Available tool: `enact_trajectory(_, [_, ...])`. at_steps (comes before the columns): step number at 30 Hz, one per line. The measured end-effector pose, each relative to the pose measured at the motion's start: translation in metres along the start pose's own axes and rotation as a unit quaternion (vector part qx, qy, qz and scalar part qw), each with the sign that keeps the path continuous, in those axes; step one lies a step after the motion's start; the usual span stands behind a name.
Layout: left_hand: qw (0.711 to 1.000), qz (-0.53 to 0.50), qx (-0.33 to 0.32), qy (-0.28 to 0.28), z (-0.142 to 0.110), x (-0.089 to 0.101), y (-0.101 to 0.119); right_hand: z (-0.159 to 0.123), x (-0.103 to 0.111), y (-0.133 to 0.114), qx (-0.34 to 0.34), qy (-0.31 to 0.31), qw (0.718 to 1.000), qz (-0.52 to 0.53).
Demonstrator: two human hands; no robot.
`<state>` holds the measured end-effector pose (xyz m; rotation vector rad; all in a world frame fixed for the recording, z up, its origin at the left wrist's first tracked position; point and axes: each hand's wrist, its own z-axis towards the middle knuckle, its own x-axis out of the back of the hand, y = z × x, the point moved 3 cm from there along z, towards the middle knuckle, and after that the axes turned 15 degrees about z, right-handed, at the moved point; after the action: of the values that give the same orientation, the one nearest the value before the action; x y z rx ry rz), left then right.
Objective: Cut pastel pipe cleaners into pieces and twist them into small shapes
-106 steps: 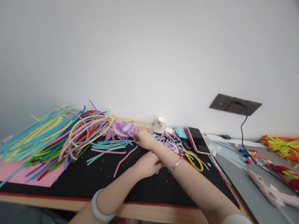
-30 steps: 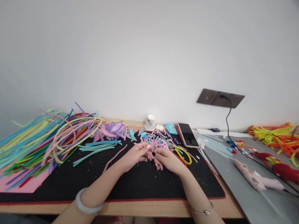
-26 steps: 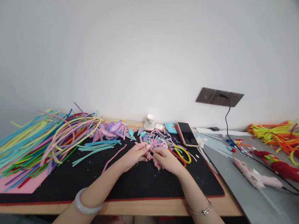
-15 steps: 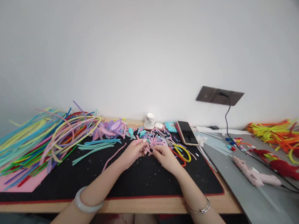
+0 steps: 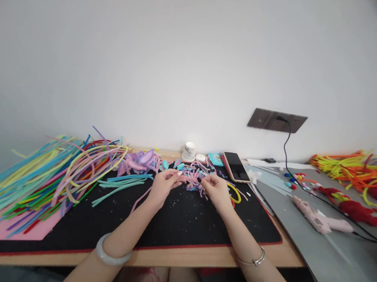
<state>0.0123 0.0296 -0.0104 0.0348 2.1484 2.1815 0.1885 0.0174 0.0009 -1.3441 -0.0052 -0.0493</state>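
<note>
While a pale wall [image 5: 180, 61] fills the upper frame, a black mat [image 5: 184, 231] spans the lower middle, bearing a heap of colourful fuzzy stems [image 5: 60, 172] at left. Near centre, the left hand [image 5: 164, 187] pinches a thin pink strip [image 5: 186, 178] above scattered short pastel pieces [image 5: 193, 186]; whether the right hand [image 5: 217, 192], just beside it, grips anything, I cannot tell.

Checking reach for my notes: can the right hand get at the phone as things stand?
Probably yes: the right hand is near the phone, which lies uncovered, with nothing tall between them.
</note>
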Motion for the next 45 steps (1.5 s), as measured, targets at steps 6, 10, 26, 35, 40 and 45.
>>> enact_trajectory(6, [0.999,0.033,0.012,0.011,-0.001,0.002,0.004,0.002,0.004,-0.002,-0.006,0.019,0.996,0.091])
enact_trajectory(10, [0.998,0.061,0.008,-0.006,0.000,0.003,0.007,0.005,0.008,-0.002,-0.023,0.041,0.982,0.182])
enact_trajectory(26, [0.976,0.203,-0.079,-0.020,0.005,0.009,0.011,0.011,0.021,0.002,-0.031,0.071,0.964,0.256])
enact_trajectory(35, [0.975,0.204,-0.086,-0.006,0.008,0.012,0.009,0.012,0.024,0.002,-0.006,0.094,0.960,0.263])
enact_trajectory(40, [0.977,0.196,-0.088,-0.008,0.008,0.012,0.006,0.013,0.027,0.005,0.015,0.098,0.968,0.230])
enact_trajectory(45, [0.980,0.178,-0.082,-0.008,0.008,0.012,0.006,0.013,0.029,0.006,0.030,0.105,0.974,0.199])
